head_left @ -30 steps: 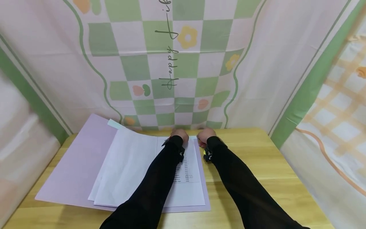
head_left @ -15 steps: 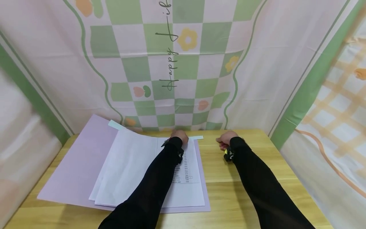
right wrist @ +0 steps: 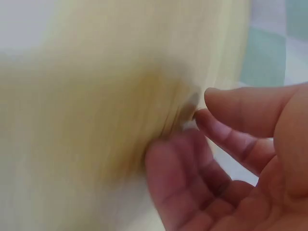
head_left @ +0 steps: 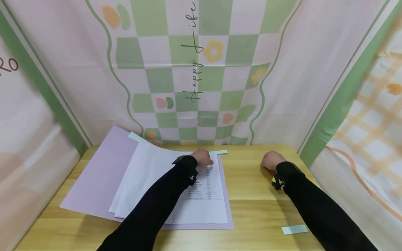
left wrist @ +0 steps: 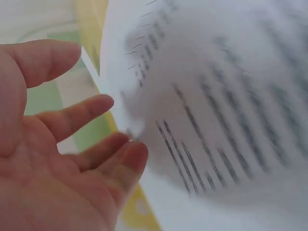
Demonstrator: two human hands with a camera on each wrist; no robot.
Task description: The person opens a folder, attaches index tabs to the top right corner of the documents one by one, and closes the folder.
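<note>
A lavender folder (head_left: 91,177) lies open on the wooden table, with white paper sheets inside. The right-hand sheet (head_left: 204,212) bears printed lines; a blank page (head_left: 144,174) is turned to the left. My left hand (head_left: 202,158) is over the printed sheet's upper part. In the left wrist view its fingers (left wrist: 82,113) are loosely extended beside the sheet, gripping nothing. A pale blue strip (head_left: 220,152) sticks out past the folder's top right corner. My right hand (head_left: 271,160) is low over the table, right of the folder, fingers loosely bent around nothing visible.
Another pale blue strip (head_left: 294,229) lies on the table (head_left: 251,195) by my right forearm. A third strip (head_left: 136,137) shows at the turned page's top edge. A patterned cloth (head_left: 213,87) hangs behind the table's far edge.
My right hand has moved right, away from the folder's top corner and the strip there. My left hand has shifted slightly nearer me. The loose strip by my right forearm has come into view.
</note>
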